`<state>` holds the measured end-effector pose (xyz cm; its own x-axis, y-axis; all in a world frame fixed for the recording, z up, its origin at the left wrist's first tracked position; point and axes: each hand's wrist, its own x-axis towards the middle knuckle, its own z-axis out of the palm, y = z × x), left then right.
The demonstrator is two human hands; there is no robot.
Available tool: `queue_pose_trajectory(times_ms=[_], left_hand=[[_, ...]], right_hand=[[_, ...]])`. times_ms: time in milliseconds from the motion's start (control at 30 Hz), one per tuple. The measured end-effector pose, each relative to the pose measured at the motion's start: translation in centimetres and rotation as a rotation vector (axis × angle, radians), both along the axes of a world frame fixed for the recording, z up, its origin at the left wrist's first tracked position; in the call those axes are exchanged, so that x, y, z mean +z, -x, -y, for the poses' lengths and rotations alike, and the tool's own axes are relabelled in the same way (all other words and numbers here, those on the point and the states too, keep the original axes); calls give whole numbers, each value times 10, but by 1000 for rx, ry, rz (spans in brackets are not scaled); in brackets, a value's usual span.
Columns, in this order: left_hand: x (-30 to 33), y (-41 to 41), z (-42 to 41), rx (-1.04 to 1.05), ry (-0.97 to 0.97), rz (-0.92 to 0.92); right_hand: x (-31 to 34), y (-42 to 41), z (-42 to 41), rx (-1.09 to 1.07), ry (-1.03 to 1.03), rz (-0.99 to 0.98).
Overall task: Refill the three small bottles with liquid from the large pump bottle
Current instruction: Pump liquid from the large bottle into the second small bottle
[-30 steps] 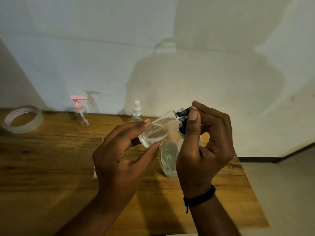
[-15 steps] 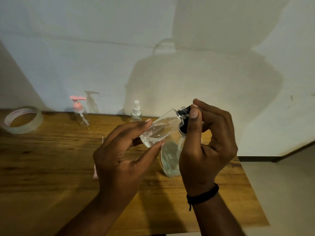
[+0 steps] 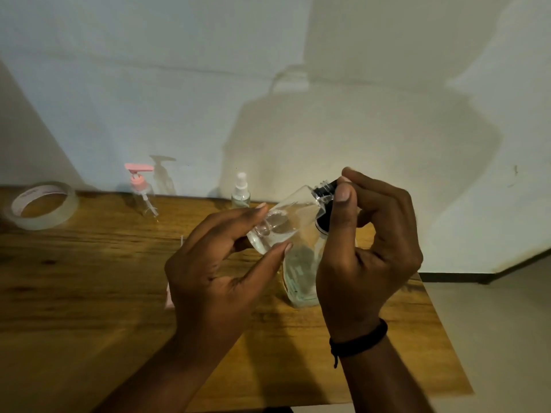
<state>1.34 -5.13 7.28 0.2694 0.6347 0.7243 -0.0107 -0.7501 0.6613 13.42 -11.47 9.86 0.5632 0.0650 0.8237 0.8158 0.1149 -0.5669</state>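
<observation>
Surface: wooden surface (image 3: 89, 293), large pump bottle (image 3: 301, 278) standing near its right edge.
Left hand (image 3: 214, 272): holds tilted small clear bottle (image 3: 283, 222).
Right hand (image 3: 366, 251): pinches its black cap (image 3: 326, 186).

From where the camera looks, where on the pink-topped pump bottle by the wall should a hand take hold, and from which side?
Grip the pink-topped pump bottle around its clear body below the pink collar, coming from the front. It stands upright, the wall is close behind, and the long pump head overhangs to the right, so a top grasp would likely press it.
</observation>
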Motion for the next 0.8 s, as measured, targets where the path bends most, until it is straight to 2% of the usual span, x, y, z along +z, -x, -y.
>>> queue_pose_trajectory(times_ms=[800], left_hand=[[0,0,1,-13,13,-11]], right_hand=[[-1,-2,-1,-12,12,15]])
